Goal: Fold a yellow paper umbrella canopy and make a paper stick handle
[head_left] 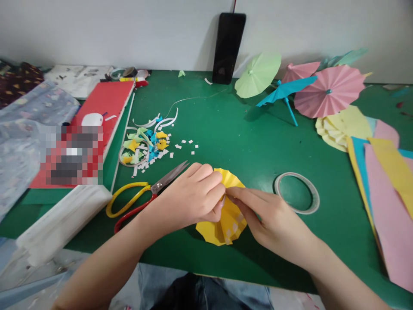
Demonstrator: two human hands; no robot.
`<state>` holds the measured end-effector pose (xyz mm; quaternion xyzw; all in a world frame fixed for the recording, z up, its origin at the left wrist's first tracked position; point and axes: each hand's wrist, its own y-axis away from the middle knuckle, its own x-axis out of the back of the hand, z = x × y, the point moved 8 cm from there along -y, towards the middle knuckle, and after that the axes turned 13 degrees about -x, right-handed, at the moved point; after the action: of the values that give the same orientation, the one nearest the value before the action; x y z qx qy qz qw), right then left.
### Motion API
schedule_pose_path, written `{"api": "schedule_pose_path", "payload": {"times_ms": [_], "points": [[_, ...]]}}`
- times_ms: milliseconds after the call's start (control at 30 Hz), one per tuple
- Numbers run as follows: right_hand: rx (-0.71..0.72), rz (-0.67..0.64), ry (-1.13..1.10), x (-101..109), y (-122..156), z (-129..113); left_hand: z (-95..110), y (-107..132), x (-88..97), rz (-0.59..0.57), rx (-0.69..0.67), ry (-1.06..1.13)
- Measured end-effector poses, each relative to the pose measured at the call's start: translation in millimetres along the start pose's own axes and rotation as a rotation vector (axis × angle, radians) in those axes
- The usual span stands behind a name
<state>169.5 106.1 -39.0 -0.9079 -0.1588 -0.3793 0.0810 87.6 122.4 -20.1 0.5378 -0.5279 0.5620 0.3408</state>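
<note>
A yellow pleated paper disc is spread out under both hands, with small pale patches on its lower right part. My left hand is closed in a fist-like pinch over the disc's middle. From the right, my right hand pinches at the same spot with thumb and forefinger. What sits between the fingertips at the centre is hidden. Beside my left wrist lie scissors with one yellow and one red handle, blades apart. A roll of tape rests to the right of my right hand.
Paper scraps are heaped at the left of the green table. Finished paper umbrellas stand at the back right, near coloured paper sheets. A phone leans on the wall. A red book lies left.
</note>
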Motion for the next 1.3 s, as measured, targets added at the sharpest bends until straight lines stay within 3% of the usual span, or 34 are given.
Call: {"api": "schedule_pose_path", "payload": {"times_ms": [1000,1200,1300], "points": [[0.003,0.011,-0.045,5.1,0.2,0.9,-4.6,1.5,-0.5,0.033,0.044,0.073],[-0.063,0.001,-0.105,5.8,0.3,5.3,-7.7,2.0,-3.6,0.005,0.062,0.143],[-0.155,0.024,-0.158,7.5,-2.6,12.8,-10.7,4.0,2.0,0.055,0.076,0.207]]}}
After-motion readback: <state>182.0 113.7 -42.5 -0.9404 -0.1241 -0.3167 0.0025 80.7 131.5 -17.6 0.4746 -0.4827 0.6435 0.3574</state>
